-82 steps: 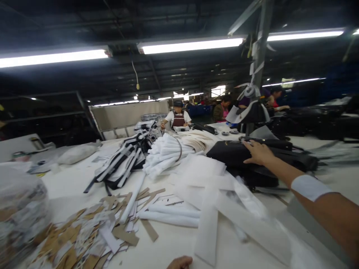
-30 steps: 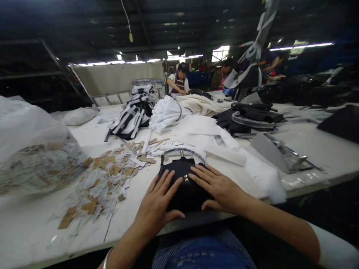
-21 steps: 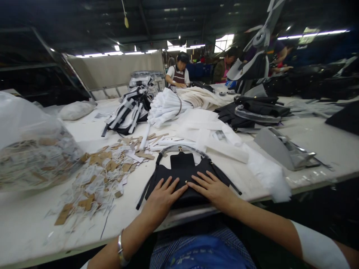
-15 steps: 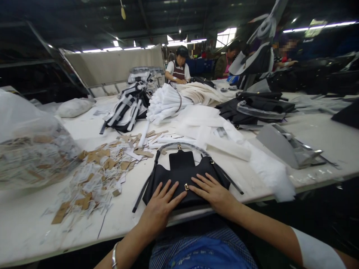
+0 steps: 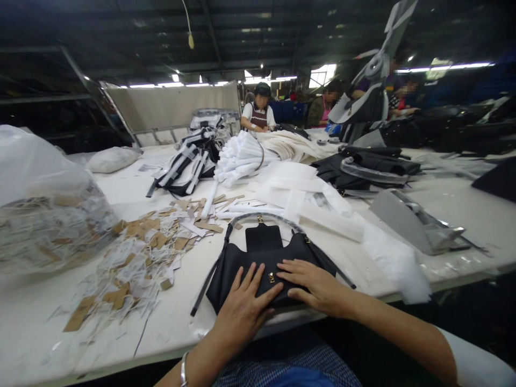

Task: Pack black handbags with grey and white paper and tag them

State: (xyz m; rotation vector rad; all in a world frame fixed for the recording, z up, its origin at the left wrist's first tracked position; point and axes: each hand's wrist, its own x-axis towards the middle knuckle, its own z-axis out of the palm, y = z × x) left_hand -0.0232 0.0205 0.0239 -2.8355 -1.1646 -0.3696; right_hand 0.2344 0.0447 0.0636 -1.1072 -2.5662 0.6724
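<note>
A black handbag (image 5: 262,257) lies flat on the white table near its front edge, its flap (image 5: 264,238) folded away from me. A gold clasp (image 5: 271,277) sits on the bag's front, between my hands. My left hand (image 5: 245,301) rests on the lower left of the bag with its fingers spread. On the right side, my right hand (image 5: 316,285) lies on the bag, fingers stretched out toward the clasp. The bag's wrapped handle (image 5: 262,216) arches beyond the flap, and loose black straps extend at both sides.
Paper tags with strings (image 5: 133,263) are heaped on the left, beside a clear plastic bag (image 5: 48,215) of more tags. Beyond lie white rolls (image 5: 239,158), white sheets (image 5: 294,183) and black bags (image 5: 363,166). A grey tape dispenser-like object (image 5: 415,220) stands right. A person (image 5: 258,110) works across the table.
The view has tilted and shifted slightly. My right hand's fingers have drawn closer together, and its thumb has moved lower on the handbag. My left hand stays on the bag.
</note>
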